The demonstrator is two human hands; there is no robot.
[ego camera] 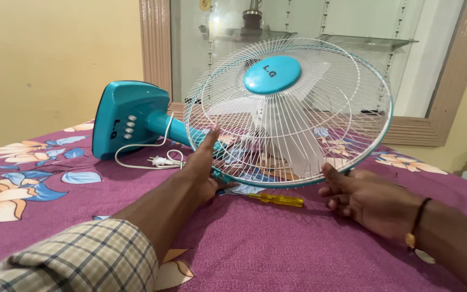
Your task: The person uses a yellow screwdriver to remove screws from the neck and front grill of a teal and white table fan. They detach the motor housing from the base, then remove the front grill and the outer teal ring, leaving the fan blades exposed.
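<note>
Head view: 2 bare hands steady a teal table fan (277,116) lying on a floral purple bedspread (277,249) — left hand (204,165) and right hand (366,197) open-fingered against its white wire guard's lower rim; yellow screwdriver (277,200) between them — round teal badge (272,74) at centre.

Fan (277,113) lay on its side on the bedspread (277,249), base (128,119) to the left, grille (352,108) to the right. Cord and plug (160,160) lay before the base. Screwdriver (277,200) lay just before the grille, between left hand (204,170) and right hand (371,200). Mirror (433,59) stood behind.
</note>
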